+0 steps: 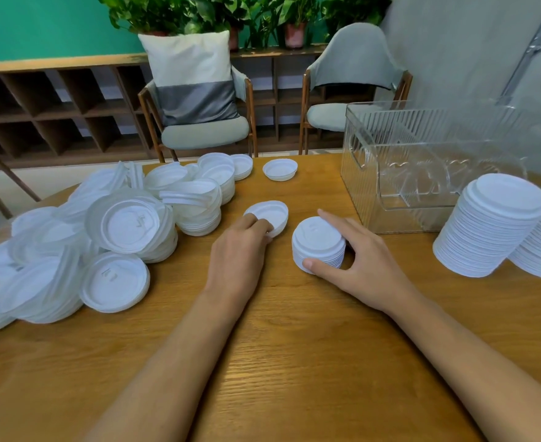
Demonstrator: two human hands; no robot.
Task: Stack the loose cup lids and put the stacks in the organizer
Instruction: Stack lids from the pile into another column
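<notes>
A short stack of white cup lids (318, 242) stands in the middle of the wooden table (294, 362). My right hand (355, 260) grips it, thumb at the front and fingers round the far side. Just to the left, my left hand (242, 247) pinches the near rim of a single upturned lid (270, 215) that is tilted up off the table. A big loose heap of white lids (110, 231) covers the left of the table. The clear plastic organizer (422, 167) stands at the back right with no lids visible inside it.
Two tall lid stacks (489, 228) lean at the right edge, in front of the organizer. One upturned lid (279, 169) lies alone at the table's far edge. Two chairs (205, 122) stand behind the table, with shelving and potted plants beyond.
</notes>
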